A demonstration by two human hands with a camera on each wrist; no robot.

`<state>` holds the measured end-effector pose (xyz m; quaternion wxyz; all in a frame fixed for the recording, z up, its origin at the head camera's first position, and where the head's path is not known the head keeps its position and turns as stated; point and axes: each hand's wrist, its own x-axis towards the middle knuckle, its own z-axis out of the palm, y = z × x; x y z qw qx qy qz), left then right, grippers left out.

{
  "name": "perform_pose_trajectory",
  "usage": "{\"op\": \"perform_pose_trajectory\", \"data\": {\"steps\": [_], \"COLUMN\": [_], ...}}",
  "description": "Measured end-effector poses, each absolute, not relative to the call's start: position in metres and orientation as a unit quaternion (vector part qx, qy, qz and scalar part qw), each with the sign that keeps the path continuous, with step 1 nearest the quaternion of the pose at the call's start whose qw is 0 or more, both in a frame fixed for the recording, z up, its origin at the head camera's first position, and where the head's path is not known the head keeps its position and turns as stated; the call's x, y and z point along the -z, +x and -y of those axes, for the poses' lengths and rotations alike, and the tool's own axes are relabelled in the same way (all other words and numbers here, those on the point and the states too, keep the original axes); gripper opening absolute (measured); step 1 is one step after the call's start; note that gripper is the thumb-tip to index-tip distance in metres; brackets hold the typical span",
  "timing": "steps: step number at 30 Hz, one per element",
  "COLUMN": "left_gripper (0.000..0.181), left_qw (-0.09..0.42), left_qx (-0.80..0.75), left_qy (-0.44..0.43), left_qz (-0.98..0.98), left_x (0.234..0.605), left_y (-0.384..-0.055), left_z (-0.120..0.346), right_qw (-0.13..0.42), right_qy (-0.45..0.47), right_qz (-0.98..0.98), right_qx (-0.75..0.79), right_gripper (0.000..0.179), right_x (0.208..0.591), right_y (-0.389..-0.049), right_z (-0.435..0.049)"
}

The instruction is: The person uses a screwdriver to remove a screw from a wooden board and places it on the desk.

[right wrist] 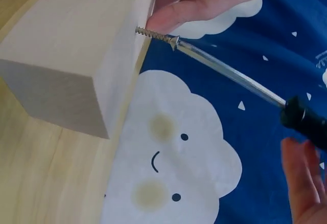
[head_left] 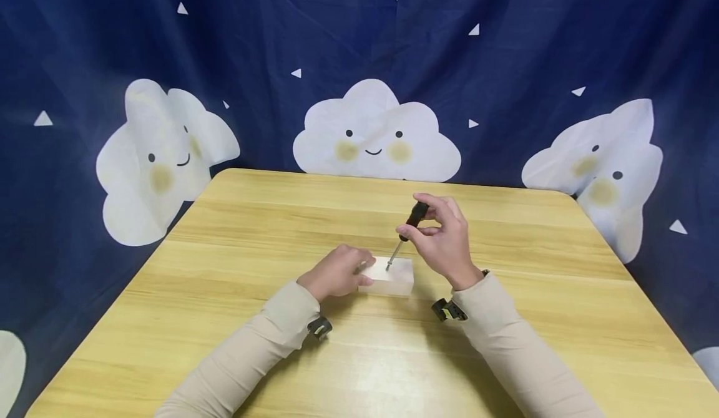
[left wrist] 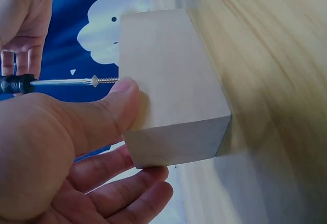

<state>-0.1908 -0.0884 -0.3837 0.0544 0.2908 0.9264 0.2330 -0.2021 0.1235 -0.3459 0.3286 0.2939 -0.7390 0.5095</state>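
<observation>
A pale wooden block (head_left: 387, 287) lies on the table, its left end held between the thumb and fingers of my left hand (head_left: 337, 272). In the left wrist view the thumb (left wrist: 125, 98) lies along the block's edge, close to a screw (left wrist: 107, 81). That screw stands out of the block's top face, its thread largely exposed in the right wrist view. My right hand (head_left: 446, 240) holds a screwdriver (head_left: 417, 215) by its black handle, with the thumb and fingers around it. The screwdriver's metal shaft (right wrist: 230, 73) meets the screw head, tilted in the head view.
The wood-grain table (head_left: 253, 343) extends around the block on all sides. Behind it hangs a dark blue curtain (head_left: 258, 31) printed with smiling clouds and white triangles. Both wrists wear black straps with small devices (head_left: 446, 310).
</observation>
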Motion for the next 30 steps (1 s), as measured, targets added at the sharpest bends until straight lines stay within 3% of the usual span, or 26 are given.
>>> {"op": "perform_pose_trajectory", "data": {"steps": [6, 11, 18, 26, 30], "left_gripper": [0.034, 0.034, 0.031, 0.029, 0.031], "left_qw": [0.070, 0.070, 0.070, 0.060, 0.060], "left_qx": [-0.237, -0.241, -0.237, -0.236, -0.236], "left_qy": [0.279, 0.277, 0.282, 0.294, 0.296], "left_qz": [-0.928, -0.927, -0.927, -0.924, -0.924], "left_x": [0.381, 0.382, 0.385, 0.386, 0.388], "left_y": [-0.190, -0.191, -0.191, -0.191, -0.191], "left_z": [0.090, 0.090, 0.089, 0.091, 0.091], "right_qw": [0.405, 0.407, 0.359, 0.250, 0.241], "right_qy": [0.276, 0.292, 0.303, 0.366, 0.361], "right_qz": [0.736, 0.728, 0.722, 0.695, 0.714], "right_qx": [-0.467, -0.468, -0.508, -0.566, -0.550], "right_gripper": [0.046, 0.042, 0.042, 0.049, 0.052], "right_x": [0.325, 0.317, 0.339, 0.342, 0.344], "right_y": [-0.190, -0.185, -0.203, -0.204, -0.203], "right_z": [-0.110, -0.107, -0.115, -0.120, -0.123]}}
